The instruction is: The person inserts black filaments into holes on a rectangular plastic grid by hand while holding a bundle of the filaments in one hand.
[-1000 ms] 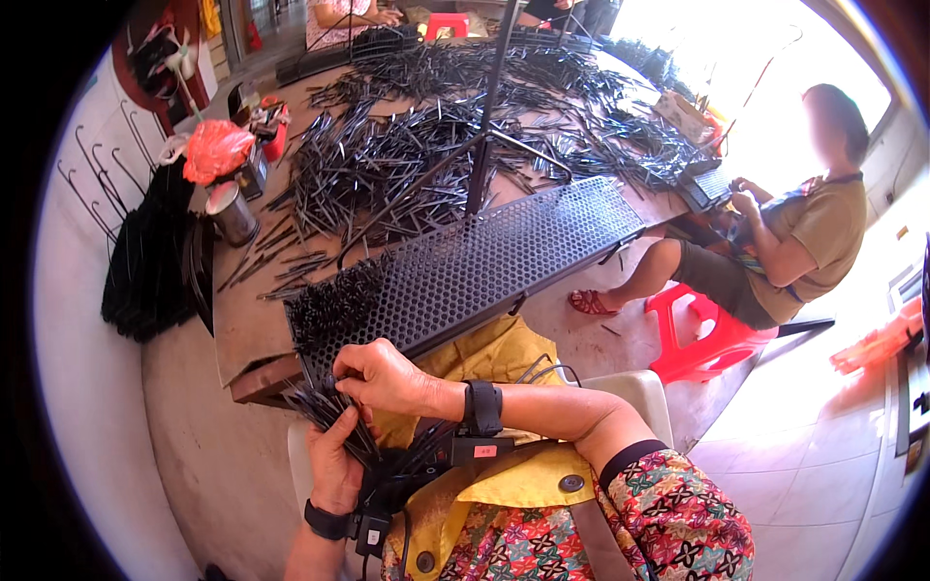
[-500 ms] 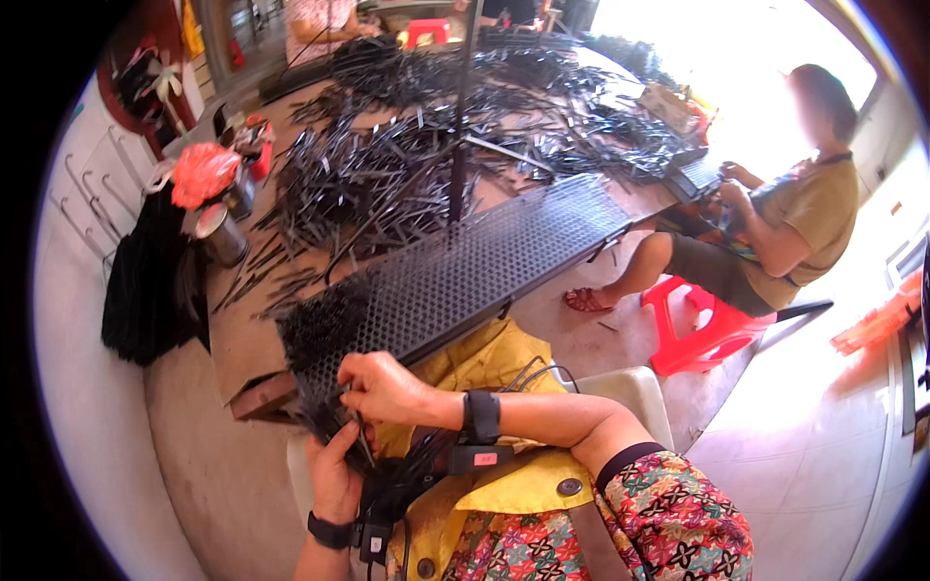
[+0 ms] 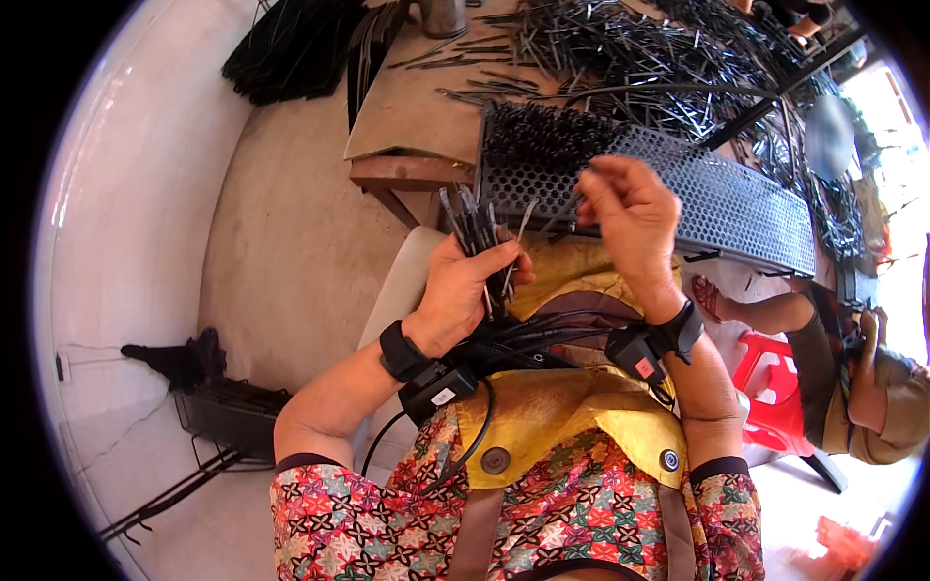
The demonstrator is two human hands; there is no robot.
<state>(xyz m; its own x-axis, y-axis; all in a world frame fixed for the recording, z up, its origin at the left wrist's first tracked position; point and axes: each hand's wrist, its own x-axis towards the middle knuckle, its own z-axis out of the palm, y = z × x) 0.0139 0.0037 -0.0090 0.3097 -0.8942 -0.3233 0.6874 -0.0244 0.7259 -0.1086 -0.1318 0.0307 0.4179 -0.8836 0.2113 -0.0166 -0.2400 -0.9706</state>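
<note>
My left hand is closed around a bundle of slender, glossy black strips, whose ends fan out above the thumb. To its right, my right hand has thumb and fingers pinched together, with a thin black strip at the fingertips, partly blurred. Behind this hand lies a long black perforated panel full of round holes. Its left end is densely packed with upright black pieces. A yellow apron and black cables lie below my hands.
Heaps of black strips cover the table, with a metal can at its far left. At right, a person sits by a red stool. A black rack stands low at left.
The view has tilted down and turned left. My right hand has moved away from my left hand, up beside the panel's packed end. The bundle in my left hand shows more plainly.
</note>
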